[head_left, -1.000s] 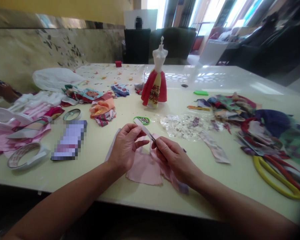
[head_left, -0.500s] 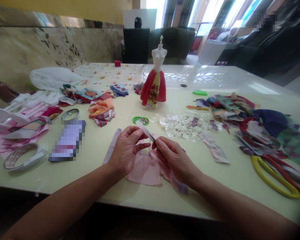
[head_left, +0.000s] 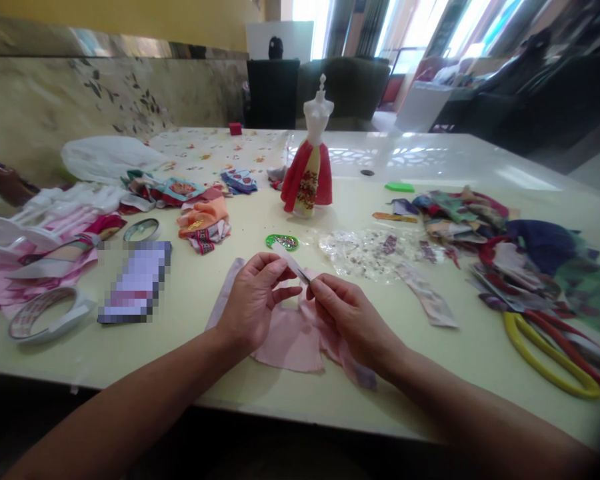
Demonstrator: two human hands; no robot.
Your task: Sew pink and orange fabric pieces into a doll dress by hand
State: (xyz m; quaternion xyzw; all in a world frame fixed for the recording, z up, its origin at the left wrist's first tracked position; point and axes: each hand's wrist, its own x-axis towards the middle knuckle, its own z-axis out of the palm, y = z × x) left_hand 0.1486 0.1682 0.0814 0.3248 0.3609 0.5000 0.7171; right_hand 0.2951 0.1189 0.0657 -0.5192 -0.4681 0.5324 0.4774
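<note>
Between the thumb and fingers of my left hand is a short white strip that looks like tape. My right hand pinches slim metal tweezers, their tip touching the strip's lower right end. Most of the tweezers is hidden by my fingers. Below both hands a pale pink cloth piece lies flat on the table, partly covered by them. Just beyond my left fingertips sits a green dish of small shiny beads. Further back a white mini dress form stands upright in a red and yellow skirt.
Yellow-handled scissors and fabric scraps lie to the right. A clear plastic sheet with scattered beads is behind my right hand. Leftward are a phone, a tape roll and more cloth.
Almost nothing differs. Both hands hold the same pose on the strip and tweezers; the view has shifted very slightly.
</note>
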